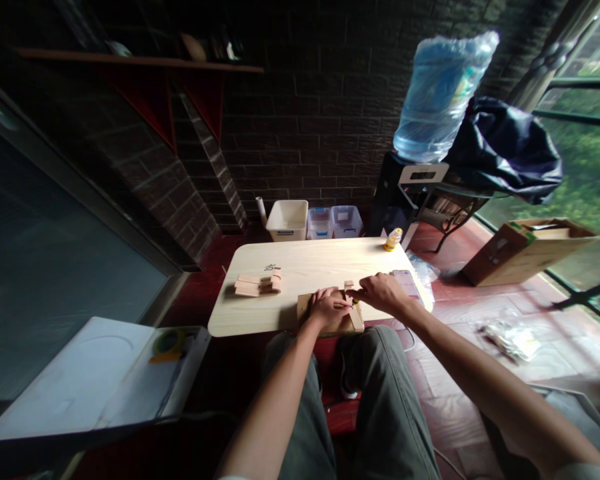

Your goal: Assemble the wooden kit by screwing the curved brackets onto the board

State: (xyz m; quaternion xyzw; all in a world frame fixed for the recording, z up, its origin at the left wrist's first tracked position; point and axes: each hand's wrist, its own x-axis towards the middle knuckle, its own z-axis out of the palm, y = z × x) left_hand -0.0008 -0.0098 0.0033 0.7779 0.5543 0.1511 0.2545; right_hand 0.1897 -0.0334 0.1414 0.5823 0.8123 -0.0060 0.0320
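Left hand (pixel 325 308): I lay it over the wooden board (pixel 305 308), at the bench (pixel 325 257) front edge; finger grip: cannot tell | Right hand (pixel 383 291): my fingers curl narrowly above the board; contents: cannot tell | Wooden assembly (pixel 250 285): bench left side, apart from my hands.

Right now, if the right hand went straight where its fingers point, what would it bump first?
The right hand would probably meet the left hand first, though depth is unclear and a small wood piece lies close by.
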